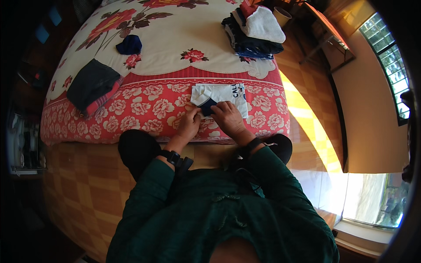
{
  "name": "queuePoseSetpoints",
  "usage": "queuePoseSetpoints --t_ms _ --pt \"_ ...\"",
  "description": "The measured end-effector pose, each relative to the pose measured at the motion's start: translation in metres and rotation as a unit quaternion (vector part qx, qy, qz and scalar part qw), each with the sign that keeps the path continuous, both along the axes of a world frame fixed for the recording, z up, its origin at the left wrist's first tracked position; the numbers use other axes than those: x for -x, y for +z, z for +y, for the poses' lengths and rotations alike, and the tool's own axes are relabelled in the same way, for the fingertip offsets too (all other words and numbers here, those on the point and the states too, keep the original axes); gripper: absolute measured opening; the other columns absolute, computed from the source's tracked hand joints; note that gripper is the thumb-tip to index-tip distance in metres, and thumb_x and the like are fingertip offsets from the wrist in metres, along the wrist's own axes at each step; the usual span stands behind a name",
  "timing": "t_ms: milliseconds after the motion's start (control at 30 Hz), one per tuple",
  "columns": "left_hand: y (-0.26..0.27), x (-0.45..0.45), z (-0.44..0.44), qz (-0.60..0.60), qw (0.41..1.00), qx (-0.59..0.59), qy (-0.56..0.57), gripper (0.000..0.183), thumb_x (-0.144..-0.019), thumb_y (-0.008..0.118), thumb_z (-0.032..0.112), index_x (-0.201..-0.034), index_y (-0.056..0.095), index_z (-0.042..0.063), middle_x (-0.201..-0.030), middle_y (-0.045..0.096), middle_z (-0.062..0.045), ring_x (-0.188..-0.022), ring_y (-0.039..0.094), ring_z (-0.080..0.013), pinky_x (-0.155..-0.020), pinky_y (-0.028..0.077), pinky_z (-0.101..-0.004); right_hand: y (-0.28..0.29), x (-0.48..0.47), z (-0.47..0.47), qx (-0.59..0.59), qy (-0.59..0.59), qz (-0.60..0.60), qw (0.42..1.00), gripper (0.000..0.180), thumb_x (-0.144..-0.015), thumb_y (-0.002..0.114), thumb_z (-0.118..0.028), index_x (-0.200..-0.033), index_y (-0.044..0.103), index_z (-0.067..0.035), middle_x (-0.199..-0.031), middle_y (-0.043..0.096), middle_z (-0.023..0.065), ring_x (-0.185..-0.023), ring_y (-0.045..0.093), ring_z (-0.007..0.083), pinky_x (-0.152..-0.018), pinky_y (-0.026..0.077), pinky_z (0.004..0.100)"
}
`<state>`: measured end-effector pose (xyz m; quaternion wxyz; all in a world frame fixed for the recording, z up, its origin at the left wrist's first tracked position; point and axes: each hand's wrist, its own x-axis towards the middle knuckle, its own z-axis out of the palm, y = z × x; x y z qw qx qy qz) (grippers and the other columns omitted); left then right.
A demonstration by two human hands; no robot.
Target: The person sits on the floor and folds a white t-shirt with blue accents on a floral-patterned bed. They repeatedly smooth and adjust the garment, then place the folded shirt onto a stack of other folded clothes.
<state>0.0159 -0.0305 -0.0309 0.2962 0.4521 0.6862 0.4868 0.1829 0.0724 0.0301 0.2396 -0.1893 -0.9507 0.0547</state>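
Note:
A white garment [227, 93] with dark printed lettering and a dark blue section [208, 107], probably a T-shirt, lies folded near the front edge of the bed. My left hand [189, 125] pinches its lower left edge beside the blue part. From the right, my right hand [229, 119] reaches over the garment, fingers bent on the blue section's right edge. The garment's lower part is partly hidden under that hand.
The bedspread [161, 62] is floral. Folded dark garments with red plaid cloth [93, 83] lie left; a small dark blue cloth item [130, 45] sits beyond. A folded clothes stack [255, 33] stands far right. My knees [138, 148] touch or nearly touch the bed's front edge.

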Motion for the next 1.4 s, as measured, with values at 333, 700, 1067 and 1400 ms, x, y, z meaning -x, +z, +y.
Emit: queuePoseSetpoints --t_ms 333,700,1067,1400 --pt "-0.004 0.002 0.000 0.004 0.999 0.008 -0.036 0.036 -0.095 0.049 0.007 -0.130 0.052 -0.002 -0.086 0.066 -0.013 -0.060 0.064 -0.0157 -0.058 0.053 -0.0310 -0.019 -0.047 0.021 0.057 -0.210 -0.076 0.973 0.066 -0.094 0.050 -0.043 -0.142 0.037 0.000 -0.151 0.033 0.0192 -0.142 0.025 0.0375 -0.116 0.018 0.0476" --pt "0.022 -0.003 -0.004 0.159 0.986 -0.051 0.017 0.033 -0.089 0.054 0.009 -0.122 0.056 0.004 -0.100 0.065 -0.019 -0.088 0.064 -0.0328 -0.074 0.051 -0.0428 -0.001 -0.039 0.024 0.069 -0.237 -0.098 0.964 0.065 -0.096 0.046 -0.045 -0.143 0.037 0.000 -0.152 0.030 0.0193 -0.143 0.023 0.0359 -0.117 0.016 0.0453" --pt "0.068 -0.030 0.059 0.477 0.876 0.029 -0.067 0.054 -0.095 0.050 0.030 -0.139 0.041 0.000 -0.147 0.035 -0.020 -0.142 0.024 -0.0360 -0.116 0.017 -0.0514 -0.013 -0.005 0.042 0.049 -0.195 -0.118 0.973 0.069 -0.094 0.049 -0.042 -0.145 0.032 0.002 -0.154 0.028 0.0197 -0.144 0.022 0.0349 -0.118 0.015 0.0462" --pt "0.039 -0.018 0.065 0.482 0.866 0.074 -0.112 0.075 -0.094 0.049 0.045 -0.151 0.022 0.004 -0.157 0.016 -0.022 -0.147 0.009 -0.0360 -0.119 0.002 -0.0501 -0.037 -0.013 0.046 0.079 -0.201 -0.082 0.973 0.070 -0.094 0.046 -0.049 -0.147 0.034 -0.005 -0.155 0.026 0.0172 -0.146 0.017 0.0326 -0.118 0.011 0.0456"
